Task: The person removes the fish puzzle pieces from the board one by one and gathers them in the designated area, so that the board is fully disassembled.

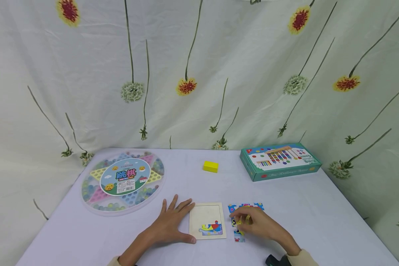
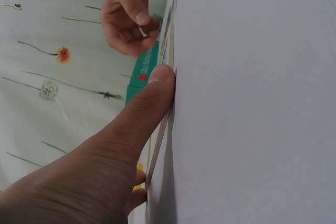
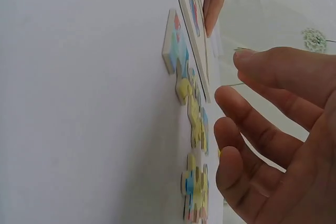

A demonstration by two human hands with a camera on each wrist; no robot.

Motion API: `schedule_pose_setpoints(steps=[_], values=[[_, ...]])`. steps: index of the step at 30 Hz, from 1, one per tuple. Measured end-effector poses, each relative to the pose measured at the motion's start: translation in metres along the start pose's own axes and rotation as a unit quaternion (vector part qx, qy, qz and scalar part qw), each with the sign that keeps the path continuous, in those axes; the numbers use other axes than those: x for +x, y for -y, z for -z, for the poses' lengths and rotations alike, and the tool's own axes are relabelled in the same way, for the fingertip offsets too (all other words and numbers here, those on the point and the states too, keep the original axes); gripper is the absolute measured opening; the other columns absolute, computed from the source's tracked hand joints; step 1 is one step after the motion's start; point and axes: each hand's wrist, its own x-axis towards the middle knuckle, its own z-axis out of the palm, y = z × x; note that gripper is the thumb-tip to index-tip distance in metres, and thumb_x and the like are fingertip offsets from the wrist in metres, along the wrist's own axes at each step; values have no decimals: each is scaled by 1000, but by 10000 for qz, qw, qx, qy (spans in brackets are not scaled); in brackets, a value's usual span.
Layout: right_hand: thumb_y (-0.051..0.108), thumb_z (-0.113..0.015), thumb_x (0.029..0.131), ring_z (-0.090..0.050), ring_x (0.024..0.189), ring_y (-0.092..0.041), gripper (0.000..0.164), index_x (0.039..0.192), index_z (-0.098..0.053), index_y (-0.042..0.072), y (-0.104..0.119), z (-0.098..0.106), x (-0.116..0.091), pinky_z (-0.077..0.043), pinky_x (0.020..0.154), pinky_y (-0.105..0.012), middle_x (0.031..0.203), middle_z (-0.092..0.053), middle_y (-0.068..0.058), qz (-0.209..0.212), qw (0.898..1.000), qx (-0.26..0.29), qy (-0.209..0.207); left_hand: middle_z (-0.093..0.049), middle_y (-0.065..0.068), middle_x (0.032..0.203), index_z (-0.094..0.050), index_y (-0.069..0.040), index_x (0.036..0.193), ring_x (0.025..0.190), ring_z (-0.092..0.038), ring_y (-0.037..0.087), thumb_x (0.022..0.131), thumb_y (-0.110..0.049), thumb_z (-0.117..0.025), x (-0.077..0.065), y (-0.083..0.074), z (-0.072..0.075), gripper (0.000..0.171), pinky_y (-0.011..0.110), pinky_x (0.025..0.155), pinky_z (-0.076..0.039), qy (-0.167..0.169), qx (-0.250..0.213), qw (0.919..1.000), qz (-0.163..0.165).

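In the head view, a square wooden puzzle board (image 1: 204,213) lies flat with a raised rim. A colourful puzzle piece (image 1: 211,228) sits in its lower right part. My left hand (image 1: 171,223) spreads along the board's left side, thumb touching the near corner and fingertips at the far one. My right hand (image 1: 255,222) hovers over loose puzzle pieces (image 3: 195,114) to the right of the board and hides some of them. Its fingers are loosely bent, and the right wrist view shows nothing between them.
A yellow block (image 1: 211,166) lies behind the board. At the back left is a round Chinese checkers set (image 1: 96,173) with coloured marbles. A green game box (image 1: 280,161) stands at the back right. A flowered curtain (image 1: 199,111) hangs behind the white table (image 1: 86,236).
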Motion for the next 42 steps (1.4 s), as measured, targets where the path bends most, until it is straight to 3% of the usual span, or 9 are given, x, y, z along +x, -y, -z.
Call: schedule_pose_setpoints(steps=[7, 13, 22, 29, 42], values=[[17, -73, 85, -55, 104, -17, 40, 123, -63, 17, 14, -8, 18, -49, 85, -29, 118, -63, 3, 200, 9997, -10, 145, -30, 3, 156, -37, -18, 148, 144, -2, 46, 62, -78, -66, 1, -1, 1, 109, 72, 107, 5, 34, 32, 10000, 21], [17, -72, 84, -53, 114, -15, 42, 125, -63, 20, 25, -20, 34, -45, 97, -35, 124, -61, 8, 309, 9983, -53, 489, -30, 2, 156, -37, -18, 148, 144, -2, 46, 63, -78, -66, 0, -2, 1, 108, 72, 106, 5, 49, 8, 10000, 43], [18, -75, 82, -49, 95, -7, 38, 120, -66, 18, 28, -31, 44, -43, 85, -25, 108, -63, 11, 504, 9963, -374, 586, -30, 3, 156, -36, -18, 149, 144, -2, 47, 63, -78, -66, 0, 0, 1, 109, 72, 106, 5, 28, 42, 10000, 19], [13, -72, 84, -47, 95, -4, 29, 112, -71, 20, 26, -35, 45, -42, 85, -25, 103, -57, 13, 693, 9937, -667, 578, -30, 3, 156, -37, -17, 148, 144, -2, 47, 64, -78, -65, -1, -1, 1, 108, 73, 106, 5, 12, 5, 10000, -62], [11, -72, 83, -44, 93, -4, 22, 102, -73, 22, 25, -37, 44, -40, 82, -23, 99, -56, 16, 604, 9945, -643, 561, -30, 3, 156, -36, -18, 149, 144, -2, 47, 64, -78, -65, -1, -1, 1, 108, 72, 107, 5, 26, 22, 10000, -43]])
